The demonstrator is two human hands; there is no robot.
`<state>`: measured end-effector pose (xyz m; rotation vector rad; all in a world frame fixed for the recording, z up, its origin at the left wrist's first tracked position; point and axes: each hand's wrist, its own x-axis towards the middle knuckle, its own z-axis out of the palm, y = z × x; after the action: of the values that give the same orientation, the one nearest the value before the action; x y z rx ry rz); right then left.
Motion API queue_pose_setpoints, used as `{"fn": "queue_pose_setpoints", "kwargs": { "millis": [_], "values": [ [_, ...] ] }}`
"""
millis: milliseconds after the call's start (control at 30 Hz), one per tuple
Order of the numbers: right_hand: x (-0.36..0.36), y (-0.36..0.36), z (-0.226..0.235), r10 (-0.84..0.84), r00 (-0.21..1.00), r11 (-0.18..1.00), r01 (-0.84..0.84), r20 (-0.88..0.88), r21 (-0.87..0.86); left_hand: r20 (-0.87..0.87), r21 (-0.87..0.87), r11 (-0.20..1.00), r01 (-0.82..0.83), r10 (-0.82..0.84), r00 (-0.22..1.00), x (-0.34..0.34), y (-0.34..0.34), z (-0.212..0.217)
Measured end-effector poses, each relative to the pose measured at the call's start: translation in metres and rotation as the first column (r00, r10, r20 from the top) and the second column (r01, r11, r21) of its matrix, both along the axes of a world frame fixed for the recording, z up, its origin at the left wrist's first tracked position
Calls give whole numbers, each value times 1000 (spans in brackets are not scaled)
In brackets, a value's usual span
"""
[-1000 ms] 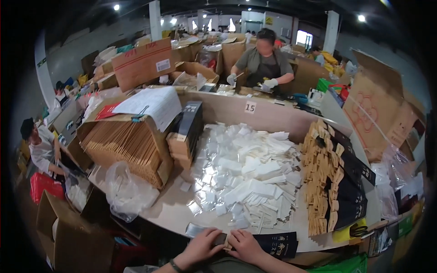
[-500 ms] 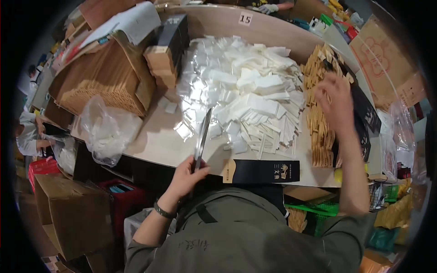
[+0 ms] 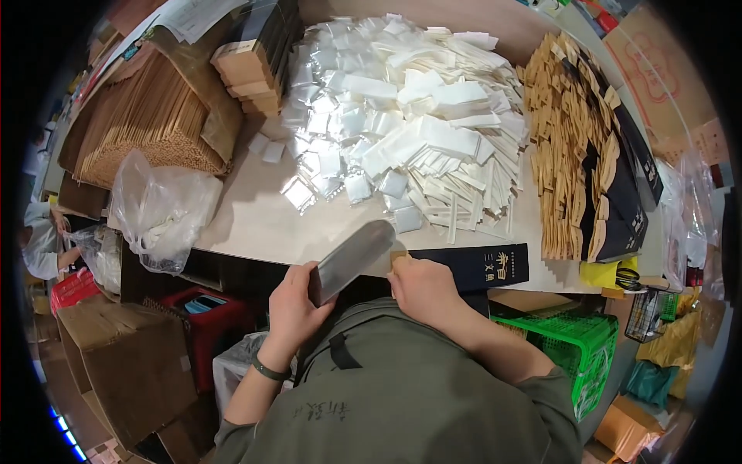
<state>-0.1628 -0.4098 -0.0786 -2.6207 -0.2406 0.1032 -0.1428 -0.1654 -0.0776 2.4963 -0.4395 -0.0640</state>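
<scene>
- Clock positions are being read from the centre of the view.
- Left hand, half past seven: its fingers and thumb are clamping a silvery-grey, flat, round-ended piece of uncertain material.
- Right hand, half past four: its fingertips are pinching the tan end of a navy, flat, rectangular paper sleeve, which is lying along the near edge of the pale wood-toned table toward four o'clock.
- The piece's far end is sitting just beside that tan end; whether they are touching, I cannot tell.
- Progress, by judgement: this sleeve is being handled singly, the piece apparently not yet inside.
- Two o'clock: a long row of overlapping tan-and-navy paper sleeves is lying ready or finished; contents are not showing.
- Twelve o'clock: a broad heap of loose white and clear-wrapped flat packets is awaiting handling, apparently.
</scene>
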Motion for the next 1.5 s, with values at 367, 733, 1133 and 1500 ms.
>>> {"fn": "queue_pose_setpoints", "kwargs": {
  "millis": [367,733,1133,1500],
  "values": [
    [10,8,-9,-70,993,971,91,-99,222,-57,186,877,442,-439,896,21,5,35],
    [30,-70,3,-350,915,923,374,200,-94,258,58,990,129,-139,956,148,9,-3],
    [76,-103,20,-221,880,974,183,420,131,71,-446,857,-258,322,944,74,7,-10],
    [180,-128,4,29,957,881,112,288,-459,186,-183,981,67,-33,982,48,-47,-5]
  ]
}}
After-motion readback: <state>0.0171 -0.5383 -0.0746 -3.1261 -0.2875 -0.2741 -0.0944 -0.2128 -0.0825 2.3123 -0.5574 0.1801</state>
